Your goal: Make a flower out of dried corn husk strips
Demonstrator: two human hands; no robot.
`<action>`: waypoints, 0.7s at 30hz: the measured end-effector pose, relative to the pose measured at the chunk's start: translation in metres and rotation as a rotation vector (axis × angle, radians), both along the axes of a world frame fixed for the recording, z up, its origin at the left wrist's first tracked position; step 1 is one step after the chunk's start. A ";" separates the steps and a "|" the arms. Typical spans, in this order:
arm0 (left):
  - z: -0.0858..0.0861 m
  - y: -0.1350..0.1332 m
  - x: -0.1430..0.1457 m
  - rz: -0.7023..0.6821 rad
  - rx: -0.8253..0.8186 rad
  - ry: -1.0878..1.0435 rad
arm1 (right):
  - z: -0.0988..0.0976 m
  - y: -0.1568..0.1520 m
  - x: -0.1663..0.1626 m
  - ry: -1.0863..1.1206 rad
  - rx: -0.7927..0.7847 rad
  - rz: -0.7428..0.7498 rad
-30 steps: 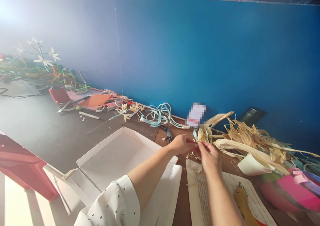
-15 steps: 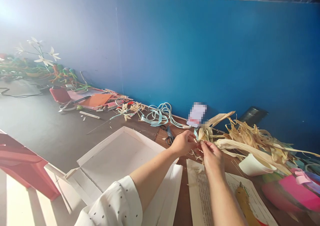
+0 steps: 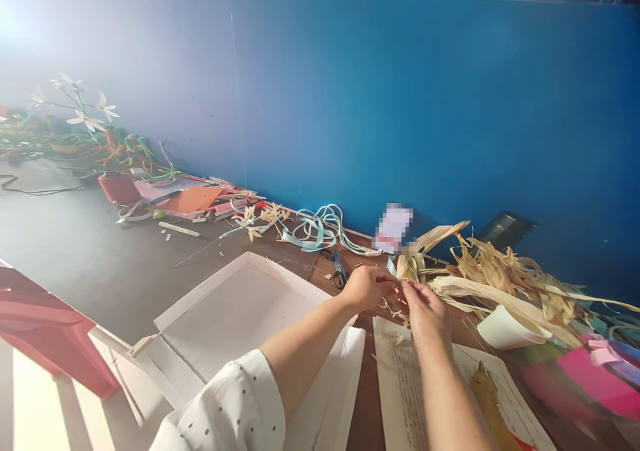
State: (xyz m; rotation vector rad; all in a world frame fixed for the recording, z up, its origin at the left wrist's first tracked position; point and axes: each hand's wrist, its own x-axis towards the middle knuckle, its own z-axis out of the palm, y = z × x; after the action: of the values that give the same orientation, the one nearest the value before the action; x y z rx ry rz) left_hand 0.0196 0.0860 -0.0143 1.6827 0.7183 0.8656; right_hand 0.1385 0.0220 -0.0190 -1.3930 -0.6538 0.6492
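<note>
Left hand [image 3: 364,288] and right hand [image 3: 429,316] meet almost tip to tip, fingers [image 3: 386,277] of both pinched on a small pale piece [image 3: 398,290], mostly hidden, held above the bench [image 3: 140,258] near loose scraps [image 3: 397,314]. Scissors [image 3: 340,276] lie just left of the left hand, dried husks [image 3: 505,270] spread right of the right hand, printed sheet [image 3: 397,371] under the right forearm, shallow white tray [image 3: 225,311] under the left. Farther out: white cup [image 3: 510,331] at right, coiled pale-blue cord [image 3: 320,228] by the blue wall [image 3: 400,104].
</note>
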 end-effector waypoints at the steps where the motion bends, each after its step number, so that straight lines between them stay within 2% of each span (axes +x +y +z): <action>1: 0.000 0.000 0.000 0.007 -0.009 -0.001 | 0.001 0.000 0.000 -0.002 0.000 0.000; 14: 0.007 -0.002 0.000 -0.010 -0.122 -0.048 | 0.003 -0.001 -0.001 0.005 -0.001 0.023; 21: 0.004 -0.001 -0.001 -0.009 -0.037 -0.012 | -0.003 0.001 0.004 -0.006 0.000 0.036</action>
State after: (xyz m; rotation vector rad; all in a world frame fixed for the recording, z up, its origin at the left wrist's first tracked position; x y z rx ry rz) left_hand 0.0184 0.0847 -0.0102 1.6460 0.7136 0.8504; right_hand 0.1428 0.0226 -0.0224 -1.3862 -0.6845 0.6739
